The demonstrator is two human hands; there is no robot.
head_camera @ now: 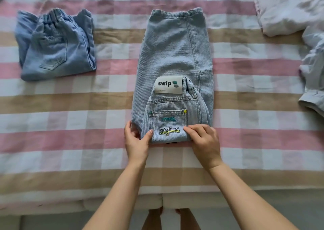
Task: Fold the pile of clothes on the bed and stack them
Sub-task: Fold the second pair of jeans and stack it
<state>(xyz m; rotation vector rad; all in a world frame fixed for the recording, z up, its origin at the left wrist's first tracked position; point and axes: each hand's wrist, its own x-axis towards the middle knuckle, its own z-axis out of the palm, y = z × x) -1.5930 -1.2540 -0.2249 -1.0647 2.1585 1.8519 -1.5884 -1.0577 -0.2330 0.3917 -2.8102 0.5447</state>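
Already, over at the far left of the bed (70, 96), a folded pair of jeans (56, 44) is lying on the checked cover, and I am treating that as the stack to build on. Moving in, my left hand (135, 138) is curling around the near left corner of the light jeans (175, 58), thumb on top of the denim and fingers tucked at the edge, pinching the fold. These jeans are lying lengthwise in the middle of the bed, waistband doubled back toward the hems, the white label (168, 87) facing up. My right hand (203, 139) is pressing flat on the near right corner, fingers together beside the embroidered pocket (168, 122). To do this fold well, I am judging that both corners should lift evenly and the edges stay squared. Further right, unfolded pale clothes (298, 19) are waiting, well apart.
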